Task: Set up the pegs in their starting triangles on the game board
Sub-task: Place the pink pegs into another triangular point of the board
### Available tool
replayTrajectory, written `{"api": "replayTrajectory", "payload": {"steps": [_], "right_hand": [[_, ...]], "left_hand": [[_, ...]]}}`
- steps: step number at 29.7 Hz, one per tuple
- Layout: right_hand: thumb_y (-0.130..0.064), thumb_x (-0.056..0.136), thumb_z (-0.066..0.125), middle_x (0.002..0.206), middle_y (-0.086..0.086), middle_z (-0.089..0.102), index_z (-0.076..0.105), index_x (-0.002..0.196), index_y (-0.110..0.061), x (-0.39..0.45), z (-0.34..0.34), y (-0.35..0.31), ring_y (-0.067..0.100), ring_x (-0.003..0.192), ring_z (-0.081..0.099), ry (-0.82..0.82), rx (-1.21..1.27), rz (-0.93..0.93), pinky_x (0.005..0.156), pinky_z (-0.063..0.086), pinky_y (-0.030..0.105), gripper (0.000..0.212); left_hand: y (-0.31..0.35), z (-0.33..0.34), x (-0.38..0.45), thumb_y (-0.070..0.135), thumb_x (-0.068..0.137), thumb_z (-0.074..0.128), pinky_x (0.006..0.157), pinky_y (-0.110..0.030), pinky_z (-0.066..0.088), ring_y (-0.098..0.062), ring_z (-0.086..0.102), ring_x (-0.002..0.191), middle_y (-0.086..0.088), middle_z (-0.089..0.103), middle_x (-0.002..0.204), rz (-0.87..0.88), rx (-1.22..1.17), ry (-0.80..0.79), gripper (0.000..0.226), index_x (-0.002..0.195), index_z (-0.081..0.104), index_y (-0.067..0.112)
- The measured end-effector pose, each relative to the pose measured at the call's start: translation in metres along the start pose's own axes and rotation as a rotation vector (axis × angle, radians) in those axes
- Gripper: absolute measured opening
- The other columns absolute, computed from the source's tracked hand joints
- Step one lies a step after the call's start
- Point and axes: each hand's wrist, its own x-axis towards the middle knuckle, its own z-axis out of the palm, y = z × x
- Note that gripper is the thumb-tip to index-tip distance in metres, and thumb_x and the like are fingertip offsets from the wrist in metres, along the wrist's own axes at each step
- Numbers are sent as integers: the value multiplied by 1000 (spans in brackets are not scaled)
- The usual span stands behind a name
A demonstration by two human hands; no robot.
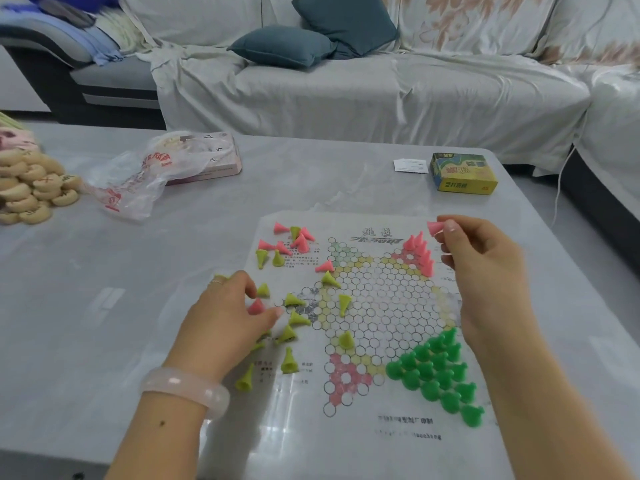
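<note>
A paper game board (pixel 374 299) printed with a star of circles lies on the grey table. Several dark green pegs (pixel 440 372) stand in its near right triangle. Several pink pegs (pixel 420 252) stand in the far right triangle. My right hand (pixel 485 265) pinches one pink peg (pixel 433 227) just beyond that pink group. My left hand (pixel 228 317) is at the board's left edge, its fingertips around a pink peg (pixel 255 306). Loose yellow-green pegs (pixel 294 320) and pink pegs (pixel 294 237) lie scattered over the board's left side.
On the table's left are a pile of round wooden game discs (pixel 31 188), a crumpled plastic bag (pixel 138 181) and a pink box (pixel 221 161). A yellow-green box (pixel 464 173) and a white card (pixel 410 165) sit at the far right. A covered sofa (pixel 346 81) stands behind.
</note>
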Motion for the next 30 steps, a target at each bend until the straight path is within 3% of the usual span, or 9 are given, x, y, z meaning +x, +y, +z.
{"api": "replayTrajectory", "payload": {"steps": [4,8,11,15,20,23,27,30], "right_hand": [[-14,90,52,86,-11,67,65,81,-25,0,4,2,-13,64,56,-12,-10,1,62,47,4,19],[-15,90,52,87,-10,67,65,81,-26,3,5,4,-9,65,57,-9,-21,8,62,47,6,19],[-15,90,52,88,-12,67,65,81,-26,7,3,7,-13,66,57,-4,-35,6,64,48,7,19],[-14,89,52,88,-11,66,64,79,-26,14,-2,12,-5,74,57,28,-54,13,72,44,14,21],[-13,88,53,82,-13,65,65,85,-23,24,-15,23,-2,81,58,54,-168,3,72,41,15,16],[-14,88,52,84,-8,67,64,83,-24,26,-15,32,5,86,61,14,-273,-26,74,41,17,17],[-15,88,53,89,-3,67,66,92,-16,32,-9,43,11,88,59,-85,-418,-37,81,44,25,14],[-14,86,55,81,-9,63,64,86,-20,44,-5,46,7,80,58,-115,-521,-82,79,45,24,11]], "left_hand": [[4,7,2,34,75,68,68,-27,35,-18,52,84,3,47,92,23,72,-67,31,94,46,23],[2,11,7,22,80,61,67,-26,35,-23,52,82,0,43,89,50,135,-54,17,91,49,18],[-2,11,10,15,81,58,64,-26,34,-24,52,81,-4,50,88,53,105,-29,9,85,50,17],[-2,8,11,11,81,54,61,-27,34,-25,53,80,-6,54,89,45,75,-10,8,84,52,18],[8,-3,10,8,82,52,63,-26,38,-19,51,76,-3,54,89,144,-76,94,12,81,55,19],[23,-4,6,10,87,52,56,-20,37,-11,50,63,4,57,82,95,-384,-47,15,79,59,21],[48,-9,3,-2,85,46,51,-19,44,-9,50,56,-3,58,71,-37,-1190,-428,18,81,60,9],[51,-12,11,7,69,54,46,-17,46,-10,53,53,-5,62,69,-181,-1673,-545,14,81,62,7]]}}
